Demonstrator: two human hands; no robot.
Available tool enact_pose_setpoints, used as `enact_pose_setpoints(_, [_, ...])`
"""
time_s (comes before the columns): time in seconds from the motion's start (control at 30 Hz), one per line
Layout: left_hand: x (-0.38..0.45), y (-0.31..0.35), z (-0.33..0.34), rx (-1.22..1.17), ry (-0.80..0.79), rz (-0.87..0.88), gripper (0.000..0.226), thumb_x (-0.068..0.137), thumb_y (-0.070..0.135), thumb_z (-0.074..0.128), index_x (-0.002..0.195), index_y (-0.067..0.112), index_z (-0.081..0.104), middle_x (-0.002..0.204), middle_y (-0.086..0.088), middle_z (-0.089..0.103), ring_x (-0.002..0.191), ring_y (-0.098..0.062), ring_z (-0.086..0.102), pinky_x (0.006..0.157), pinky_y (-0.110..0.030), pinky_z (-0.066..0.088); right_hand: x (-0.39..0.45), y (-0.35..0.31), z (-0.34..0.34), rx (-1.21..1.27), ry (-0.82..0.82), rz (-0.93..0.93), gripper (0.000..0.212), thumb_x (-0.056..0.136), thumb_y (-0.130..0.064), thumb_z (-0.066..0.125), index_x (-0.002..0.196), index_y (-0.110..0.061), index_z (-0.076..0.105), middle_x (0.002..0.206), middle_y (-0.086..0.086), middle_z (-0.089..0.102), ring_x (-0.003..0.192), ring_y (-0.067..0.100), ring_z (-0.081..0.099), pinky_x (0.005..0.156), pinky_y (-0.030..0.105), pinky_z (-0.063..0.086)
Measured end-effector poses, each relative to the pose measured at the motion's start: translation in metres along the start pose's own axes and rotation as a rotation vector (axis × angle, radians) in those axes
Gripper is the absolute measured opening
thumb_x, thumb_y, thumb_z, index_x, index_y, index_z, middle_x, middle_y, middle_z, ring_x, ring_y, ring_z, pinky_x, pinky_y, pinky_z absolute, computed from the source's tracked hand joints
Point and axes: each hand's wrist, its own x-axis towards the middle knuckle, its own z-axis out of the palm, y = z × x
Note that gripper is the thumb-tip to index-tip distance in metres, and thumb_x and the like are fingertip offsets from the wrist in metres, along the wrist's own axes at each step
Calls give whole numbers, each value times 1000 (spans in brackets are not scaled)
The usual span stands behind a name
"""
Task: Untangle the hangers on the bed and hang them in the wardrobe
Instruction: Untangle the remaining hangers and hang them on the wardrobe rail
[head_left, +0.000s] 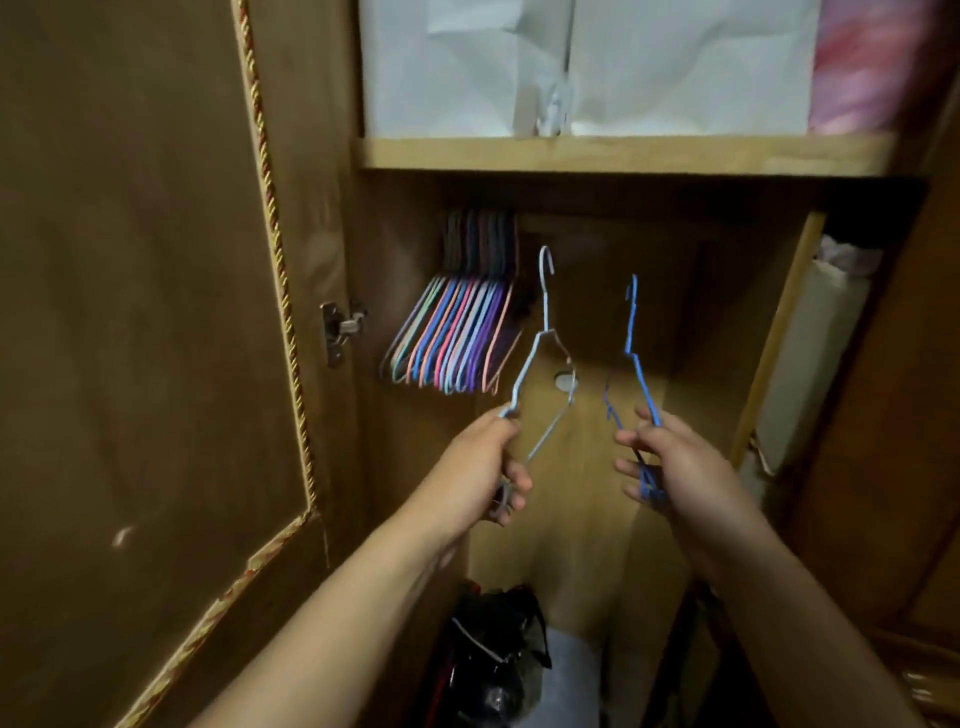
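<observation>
An open wooden wardrobe (587, 519) is faced, its padded door (130, 338) swung out at the left and edged with a gold and red cord (280, 270). A metal hinge (340, 330) is fixed where the door meets the side wall. Across the top a wooden shelf (623, 153) is set, on which white fabric boxes (571, 67) and a pink bundle (878, 67) are stored. Under the shelf, at the left of the hanging space, a packed row of coloured wire hangers (457, 332) is already hung; the rail itself is lost in shadow.

A pale blue hanger (540, 364) is grasped at its lower corner by the left hand (488, 467), with the hook held upward, just right of the hung row. A darker blue hanger (636, 364) is pinched at its lower part by the right hand (680, 467), also hook upward and seen nearly edge-on. The two hangers are held apart, in front of the wardrobe's back panel and below the shelf.

On the wardrobe floor a dark bag (498, 654) and something pale wrapped in plastic (566, 680) are seen. At the right, beyond a wooden upright (779, 332), cream fabric (815, 364) is stacked.
</observation>
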Motion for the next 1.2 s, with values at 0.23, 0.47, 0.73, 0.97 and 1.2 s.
enact_pose_setpoints(0.23, [91,46,5,55,25,116,21,103,28,36,107,38,55,68,-7,55,54,-21,53,49,-27,37,37,-18,26,34,71,-67,24,101,-15,45,116,-28,59,100,3,61,89,22,57,62,29,38])
enact_pose_setpoints(0.47, [149,72,3,95,63,34,36,105,32,28,137,26,44,69,-8,54,50,-20,50,48,-24,37,53,-27,38,-75,84,-101,24,102,-22,46,123,-32,54,109,4,67,94,24,60,79,36,44])
enact_pose_setpoints(0.73, [151,60,-7,324,210,28,47,108,30,27,154,20,28,120,-7,51,66,-7,41,45,-14,35,67,-22,38,-114,66,-42,28,102,-25,47,129,-28,55,112,6,67,93,22,62,78,36,49])
enact_pose_setpoints(0.97, [135,65,-24,448,90,8,62,103,34,42,157,33,13,147,-6,46,107,-28,61,77,-37,58,64,-31,59,-169,23,-116,22,101,-28,49,117,-40,56,110,-5,64,103,22,63,94,42,52])
enact_pose_setpoints(1.2, [117,65,-44,792,52,58,56,101,36,47,154,24,31,153,-6,42,127,-29,54,107,-40,46,81,-51,88,-252,44,-230,37,103,-34,43,140,-32,47,128,-8,52,122,18,52,109,44,43])
